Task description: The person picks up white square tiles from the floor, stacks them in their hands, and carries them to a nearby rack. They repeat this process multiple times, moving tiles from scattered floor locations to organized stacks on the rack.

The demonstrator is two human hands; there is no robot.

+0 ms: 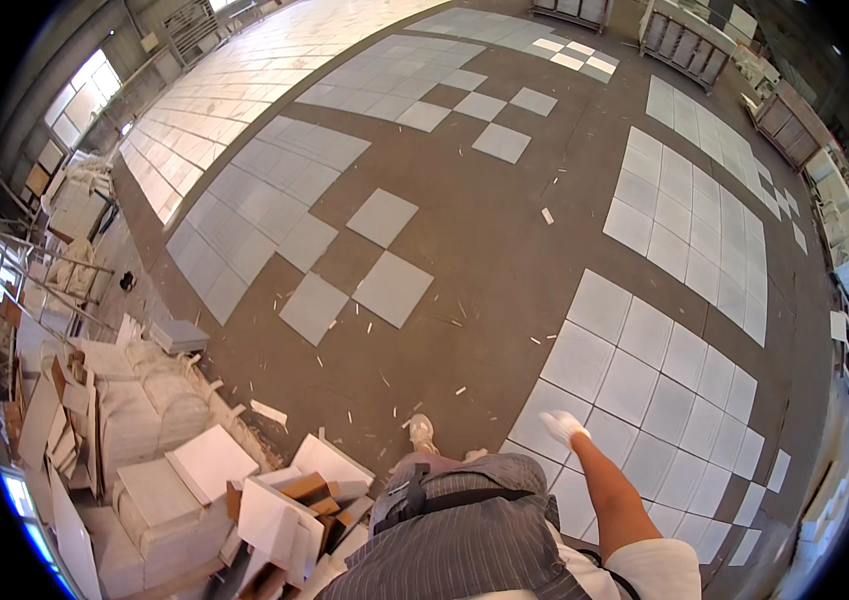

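Pale grey square panels (pixel 628 380) lie flat on the floor (pixel 490 300) at four o'clock. Expect low weight, stiffness and easily chipped corners; grasp opposite edges. The gloved right hand (pixel 563 426) appears over them, finger closure and contact indeterminable; the left hand is out of view.

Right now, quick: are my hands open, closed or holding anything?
Left hand: not in view, so I cannot tell.
Right hand: no held thing shows; open or closed cannot be told.
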